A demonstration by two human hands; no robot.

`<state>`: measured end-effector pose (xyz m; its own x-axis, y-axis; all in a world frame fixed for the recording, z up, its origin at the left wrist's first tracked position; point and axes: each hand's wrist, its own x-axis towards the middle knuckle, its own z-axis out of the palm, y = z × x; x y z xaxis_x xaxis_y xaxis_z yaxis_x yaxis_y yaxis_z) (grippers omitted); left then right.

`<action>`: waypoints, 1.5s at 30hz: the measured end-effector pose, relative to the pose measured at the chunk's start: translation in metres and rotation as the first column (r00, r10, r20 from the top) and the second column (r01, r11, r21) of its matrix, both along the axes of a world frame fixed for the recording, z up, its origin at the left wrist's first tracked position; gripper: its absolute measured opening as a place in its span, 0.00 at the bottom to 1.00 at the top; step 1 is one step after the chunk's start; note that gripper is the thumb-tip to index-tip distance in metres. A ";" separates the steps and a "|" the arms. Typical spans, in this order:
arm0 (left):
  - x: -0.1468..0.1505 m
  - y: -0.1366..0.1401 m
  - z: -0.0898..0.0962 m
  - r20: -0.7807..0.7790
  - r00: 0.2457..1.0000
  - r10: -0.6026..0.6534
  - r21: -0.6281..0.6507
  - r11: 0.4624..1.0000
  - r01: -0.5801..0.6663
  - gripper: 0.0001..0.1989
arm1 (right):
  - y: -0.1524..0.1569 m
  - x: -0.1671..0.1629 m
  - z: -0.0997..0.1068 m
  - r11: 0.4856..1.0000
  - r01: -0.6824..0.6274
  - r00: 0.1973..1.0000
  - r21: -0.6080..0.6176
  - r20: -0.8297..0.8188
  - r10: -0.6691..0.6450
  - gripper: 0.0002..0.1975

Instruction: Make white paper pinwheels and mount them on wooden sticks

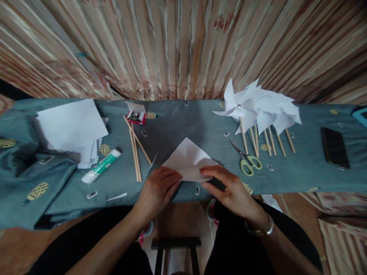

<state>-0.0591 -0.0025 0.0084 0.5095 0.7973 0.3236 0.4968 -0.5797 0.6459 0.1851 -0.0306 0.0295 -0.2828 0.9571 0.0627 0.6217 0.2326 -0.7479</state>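
Note:
A folded sheet of white paper (187,160) lies near the table's front edge, its peak pointing away from me and its long edge toward me. My left hand (157,189) has its fingers closed on the left corner of the paper. At the right corner, my right hand (226,187) pinches the paper between thumb and fingers. Just right of that hand, a pair of scissors (247,160) with yellow-green handles rests on the cloth. A thin paper strip (154,159) sits beside my left hand.
White paper pinwheels (258,107) on wooden sticks lie at the back right, with a phone (335,148) beyond. To the left are loose wooden sticks (134,152), a small red box (136,116) of metal pins, a glue stick (101,165) and a stack of paper (71,124).

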 end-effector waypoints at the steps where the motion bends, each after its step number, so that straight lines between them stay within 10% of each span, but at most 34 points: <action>1: 0.000 0.001 0.001 0.013 1.000 0.012 -0.024 1.000 -0.012 0.11 | 0.003 0.002 -0.002 0.999 0.040 0.998 -0.017 -0.039 -0.041 0.10; 14: -0.005 0.006 -0.011 -0.016 0.976 0.215 -0.161 0.963 -0.215 0.24 | 0.046 -0.013 -0.028 0.949 0.298 0.953 0.102 -0.082 -0.290 0.05; 23: 0.006 0.005 0.000 -0.215 0.973 0.086 0.206 0.978 -0.041 0.20 | 0.059 -0.021 -0.039 0.919 0.352 0.934 0.178 -0.002 -0.357 0.06; 45: 0.023 -0.010 -0.014 -0.407 0.912 -0.052 0.049 0.996 0.078 0.32 | 0.064 -0.027 -0.038 0.903 0.377 0.914 0.206 0.077 -0.399 0.04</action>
<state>-0.0360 -0.0124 -0.0056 0.6574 0.7428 0.1266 0.6680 -0.6523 0.3582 0.1578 0.0338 -0.0084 0.0931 0.9671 0.2367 0.7695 0.0809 -0.6335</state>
